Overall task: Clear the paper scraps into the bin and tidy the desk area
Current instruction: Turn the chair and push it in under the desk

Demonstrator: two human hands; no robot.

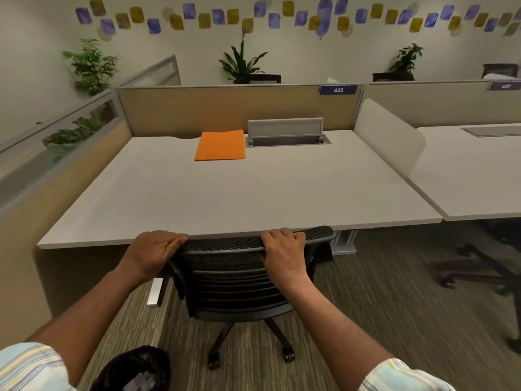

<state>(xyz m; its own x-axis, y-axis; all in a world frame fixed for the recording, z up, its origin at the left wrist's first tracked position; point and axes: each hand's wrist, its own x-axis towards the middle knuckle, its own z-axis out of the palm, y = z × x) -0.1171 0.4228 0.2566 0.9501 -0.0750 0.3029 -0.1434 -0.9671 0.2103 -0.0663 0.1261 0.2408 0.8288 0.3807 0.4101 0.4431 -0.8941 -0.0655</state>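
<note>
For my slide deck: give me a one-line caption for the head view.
Both hands, left and right, grip a black mesh office chair at a white desk bearing an orange folder.

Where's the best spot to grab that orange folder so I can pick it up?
Probably its near edge, reaching straight across the desk. The orange folder lies flat, far back by the open cable hatch, so slide fingers under that front edge. Both hands are on the chair back now.

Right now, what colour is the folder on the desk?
Orange, plain with no pattern. The folder shows best in the head view, lying flat on the desk.
</note>
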